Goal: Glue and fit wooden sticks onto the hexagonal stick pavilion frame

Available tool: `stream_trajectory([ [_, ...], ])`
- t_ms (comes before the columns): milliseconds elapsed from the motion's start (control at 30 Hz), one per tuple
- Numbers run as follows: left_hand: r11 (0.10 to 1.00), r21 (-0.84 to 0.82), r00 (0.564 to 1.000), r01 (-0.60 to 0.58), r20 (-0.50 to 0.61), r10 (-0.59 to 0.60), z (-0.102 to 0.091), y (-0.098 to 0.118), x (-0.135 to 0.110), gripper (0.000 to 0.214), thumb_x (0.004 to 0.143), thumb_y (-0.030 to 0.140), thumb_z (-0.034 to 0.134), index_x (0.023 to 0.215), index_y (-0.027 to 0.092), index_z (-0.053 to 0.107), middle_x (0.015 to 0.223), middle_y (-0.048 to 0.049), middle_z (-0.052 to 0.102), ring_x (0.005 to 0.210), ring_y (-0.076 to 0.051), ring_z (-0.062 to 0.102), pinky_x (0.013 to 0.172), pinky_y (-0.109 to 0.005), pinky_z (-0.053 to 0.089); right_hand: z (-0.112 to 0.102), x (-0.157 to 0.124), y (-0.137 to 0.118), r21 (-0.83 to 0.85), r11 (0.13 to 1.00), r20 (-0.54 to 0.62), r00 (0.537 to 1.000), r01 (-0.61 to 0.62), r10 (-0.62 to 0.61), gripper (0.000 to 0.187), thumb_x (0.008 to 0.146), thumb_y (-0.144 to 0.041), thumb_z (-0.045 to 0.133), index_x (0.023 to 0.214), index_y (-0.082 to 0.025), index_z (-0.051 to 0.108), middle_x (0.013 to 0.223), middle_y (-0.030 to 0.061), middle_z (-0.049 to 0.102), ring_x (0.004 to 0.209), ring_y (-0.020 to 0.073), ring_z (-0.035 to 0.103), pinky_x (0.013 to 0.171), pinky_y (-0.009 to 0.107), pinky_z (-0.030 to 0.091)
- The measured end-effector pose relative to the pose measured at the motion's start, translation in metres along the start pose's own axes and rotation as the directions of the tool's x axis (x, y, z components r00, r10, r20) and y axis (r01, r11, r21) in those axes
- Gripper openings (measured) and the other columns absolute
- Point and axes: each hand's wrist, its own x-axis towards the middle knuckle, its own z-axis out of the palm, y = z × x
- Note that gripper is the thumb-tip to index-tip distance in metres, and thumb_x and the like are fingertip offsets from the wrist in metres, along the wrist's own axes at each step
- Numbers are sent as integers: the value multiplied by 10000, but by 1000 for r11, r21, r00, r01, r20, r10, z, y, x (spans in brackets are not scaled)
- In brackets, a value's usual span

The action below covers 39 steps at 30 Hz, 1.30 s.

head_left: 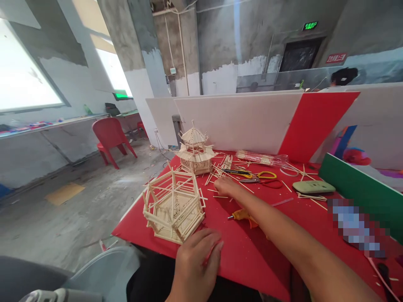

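Red desk (245, 251) seen from above, with a hexagonal stick frame (173, 205) at its near left corner and a finished stick pavilion (195, 151) behind it toward the far edge. The left hand (195, 262) lies at the near edge just beside the frame, fingers loosely curled on the surface, its grip released and holding nothing. The right hand (227, 186) stretches to the loose sticks (217, 170) scattered before the pavilion; whether its grip has closed on one cannot be told, and yellow-handled scissors (258, 176) lie just beyond it.
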Motion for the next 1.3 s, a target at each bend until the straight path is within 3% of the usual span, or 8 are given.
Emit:
stream_trajectory([
  [67,998,59,967,11,-257,4,-23,12,2,184,903,135,611,1011,236,719,991,-29,764,899,-151,722,837,-243,561,-6,-5,0,97,995,-37,999,-10,14,375,952,-362,632,1272,-171,585,1279,101,607,1078,232,636,905,444,553],
  [167,964,192,815,186,-579,-42,-53,16,9,138,876,170,674,986,236,726,1007,-31,737,900,-155,689,810,-258,544,-21,-25,-1,307,952,-139,989,-2,47,299,956,-373,617,1159,-155,642,1147,88,673,983,209,668,830,375,568],
  [367,919,-71,832,388,-403,-382,-71,-19,22,319,853,398,697,1106,208,736,924,-35,734,600,-107,586,577,-233,503,-35,-92,-50,729,651,-326,943,210,60,427,947,-519,447,1007,-164,676,925,74,755,658,119,687,463,187,431],
  [400,903,-136,830,408,-356,-429,-70,-23,23,352,835,423,708,1107,203,741,900,-38,740,605,-115,594,570,-233,504,-32,-101,-65,793,561,-318,947,239,46,433,908,-556,491,939,-172,689,871,58,756,576,101,653,424,183,398],
  [500,847,-286,805,449,-281,-522,-67,-30,26,419,788,481,728,1087,189,755,910,-62,765,675,-151,647,609,-249,534,-24,-114,-109,986,-69,-150,989,150,-7,371,655,-498,801,743,-153,698,744,38,733,456,59,549,360,163,286],
  [567,811,-349,786,469,-255,-564,-68,-30,27,450,794,524,706,1076,176,758,902,-76,772,688,-165,665,631,-266,548,-21,-112,-128,967,-235,-100,995,99,10,379,564,-453,864,686,-141,688,682,22,712,432,36,508,346,146,245],
  [1033,710,-547,771,444,-170,-613,-70,-40,26,453,670,428,846,1024,154,779,903,-85,770,815,-196,686,683,-265,553,-13,-106,-148,907,-413,-52,994,87,95,371,541,-404,879,721,-148,680,687,33,734,428,41,520,335,131,287],
  [1300,705,-559,777,436,-162,-609,-74,-30,30,438,721,463,805,1021,144,785,742,-49,726,599,-117,593,546,-215,504,-12,-101,-146,894,-439,-46,994,84,98,354,537,-383,887,705,-143,689,661,17,717,419,37,520,331,126,296],
])
